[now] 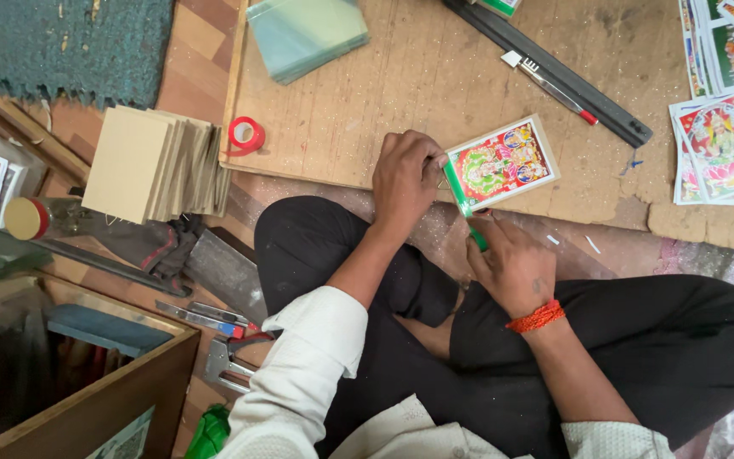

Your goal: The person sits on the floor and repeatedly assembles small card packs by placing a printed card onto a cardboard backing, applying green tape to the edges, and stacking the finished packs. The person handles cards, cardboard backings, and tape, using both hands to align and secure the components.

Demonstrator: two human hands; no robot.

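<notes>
**Operator:** Picture card (501, 162) first: a small colourful print with a green strip along its left edge, lying on the brown board (435, 76) at the board's near edge, just above my knees.

**Observer:** What are your hands doing with it?

**Operator:** My left hand (405, 181) is curled over the card's left end, fingers closed and pressing on that corner. My right hand (513, 265) sits just below the card, pinched shut on a green strip (477, 238) that runs up to the card's lower left corner.

**Observer:** How far along would you say it is?

**Operator:** My judgement: the green edging looks laid along the left side, and the bottom side is in hand. The top and right edges show plain pale border, so those look undone. I can't tell how firmly the left strip is stuck.

**Observer:** What else lies around the card?

**Operator:** To the right of the card, at the board's right end, loose prints (719, 149) of the same kind are spread in a heap. Above the card and to its right lie a long dark bar (554, 72) and a slim tool with a red tip (550, 85). Well left of the card sits a red tape roll (246, 134), and beyond that a stack of plain cardboard sheets (155, 166). Above the tape roll is a pile of clear sleeves (306, 32).
</notes>
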